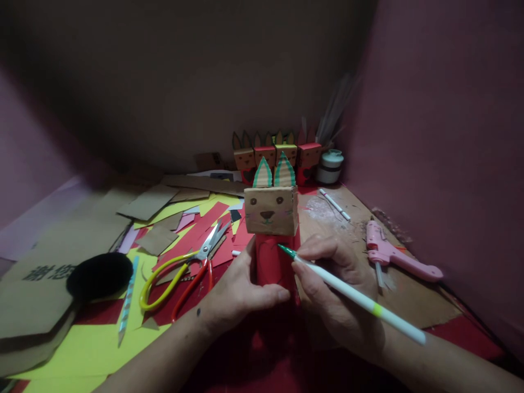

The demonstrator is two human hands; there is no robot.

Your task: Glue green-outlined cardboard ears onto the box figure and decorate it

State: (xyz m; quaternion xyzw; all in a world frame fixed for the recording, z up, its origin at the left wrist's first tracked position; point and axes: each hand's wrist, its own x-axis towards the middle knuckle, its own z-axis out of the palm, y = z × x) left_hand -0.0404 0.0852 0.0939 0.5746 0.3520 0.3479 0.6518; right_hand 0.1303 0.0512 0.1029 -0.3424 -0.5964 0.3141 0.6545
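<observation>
In the middle stands a cardboard animal figure (270, 210) with a box head, a drawn face and two pointed ears edged in green. Its body is a red paper tube (273, 267). My left hand (245, 286) is wrapped round the tube from the left, thumb across the front. Between the thumb and fingers of my right hand (331, 273) is a white marker (347, 289) with a green tip and a yellow-green band. The tip is at the upper front of the tube, where a faint dark curved line shows; whether it touches, I cannot tell.
Scissors (200, 256) with yellow and red handles, a striped pencil (129, 300) and a black oval (99, 274) lie left among paper and cardboard scraps. To the right are a pink glue gun (397, 256) and another pen (334, 205). Several similar figures (265, 156) and a lidded jar (329, 165) stand behind.
</observation>
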